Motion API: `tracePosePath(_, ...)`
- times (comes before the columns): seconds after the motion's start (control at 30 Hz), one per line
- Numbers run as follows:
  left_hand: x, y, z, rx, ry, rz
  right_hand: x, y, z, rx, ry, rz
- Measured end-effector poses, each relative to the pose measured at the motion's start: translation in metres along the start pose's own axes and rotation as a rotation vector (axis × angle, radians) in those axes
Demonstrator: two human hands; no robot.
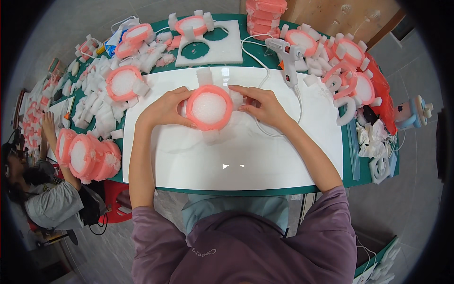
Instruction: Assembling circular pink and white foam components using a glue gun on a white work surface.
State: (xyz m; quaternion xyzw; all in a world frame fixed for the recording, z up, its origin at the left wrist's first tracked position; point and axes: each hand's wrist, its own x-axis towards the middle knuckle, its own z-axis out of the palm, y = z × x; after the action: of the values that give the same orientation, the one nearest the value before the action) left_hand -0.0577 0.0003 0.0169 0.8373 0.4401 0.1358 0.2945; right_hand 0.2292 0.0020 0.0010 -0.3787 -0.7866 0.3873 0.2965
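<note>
A round white foam disc with a pink foam rim (209,108) is on the glossy white sheet, in front of my chest. One white foam block (204,75) sticks out from its far edge. My left hand (166,108) grips the left side of the rim, thumb near and fingers at the far side. On the opposite side my right hand (263,105) pinches a white foam block (237,98) against the rim, its fingers partly hiding the block.
A white glue gun (287,59) stands at the far right, its cable looping over the white sheet (246,161). Loose foam blocks (92,94) heap at the left, beside stacked pink-rimmed discs (87,156). A cut-out foam board (231,49) lies behind. Another person (52,199) works at the left.
</note>
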Motion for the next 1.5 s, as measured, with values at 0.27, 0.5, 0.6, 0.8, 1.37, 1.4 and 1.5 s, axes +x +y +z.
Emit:
tracePosePath(0.27,0.0011,-0.0021,0.0014,-0.007,0.004,0.01,-0.0003,0.002,0.0,-0.013,0.005,-0.021)
tracePosePath(0.5,0.0,-0.0042,0.0008,0.0,0.005,0.025,0.0,0.0021,0.0006,-0.001,0.003,-0.026)
tracePosePath(0.6,0.0011,-0.0049,0.0022,0.007,0.006,0.005,-0.0004,0.0022,0.0002,0.003,0.011,-0.033)
tracePosePath(0.8,0.0004,-0.0012,0.0013,0.02,0.009,-0.003,-0.0001,0.0023,0.0003,-0.014,0.001,-0.02)
tracePosePath(1.37,0.0009,-0.0008,0.0013,0.02,0.009,-0.001,0.0,0.0029,0.0008,-0.005,0.014,-0.045)
tracePosePath(1.4,0.0007,-0.0007,0.0012,0.02,0.011,0.001,-0.0001,0.0031,0.001,-0.005,0.014,-0.045)
tracePosePath(1.5,0.0004,-0.0035,0.0018,0.015,0.013,0.011,-0.0003,0.0032,0.001,-0.003,0.022,-0.059)
